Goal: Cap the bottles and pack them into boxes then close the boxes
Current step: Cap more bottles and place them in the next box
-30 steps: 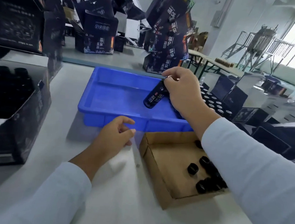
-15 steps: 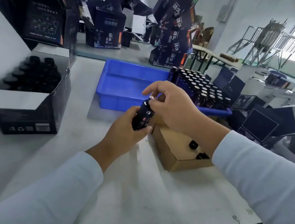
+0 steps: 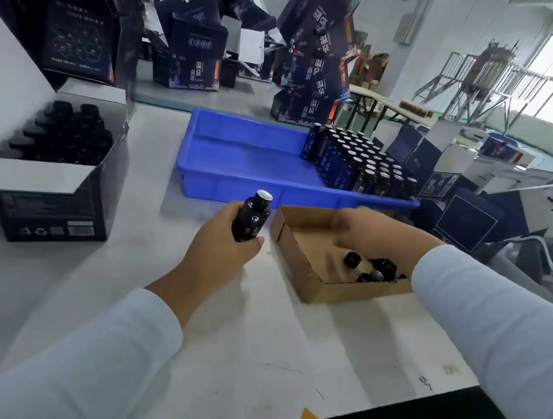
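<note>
Cardboard tray [image 3: 302, 246] of loose black caps [image 3: 352, 259] sits just before the blue crate [image 3: 239, 157], where uncapped bottles [image 3: 355, 166] crowd the right end. The left hand [image 3: 219, 247] grips 1 dark bottle [image 3: 251, 218], open mouth tilted up and away. The right hand [image 3: 365, 233], blurred, hovers over the tray; its grip cannot be told. Stacked boxes [image 3: 316, 59] read 温泉.

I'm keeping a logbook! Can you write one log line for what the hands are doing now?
left hand: holds uncapped bottle | right hand: blurred, over cardboard tray of caps | step: fetching cap
</note>
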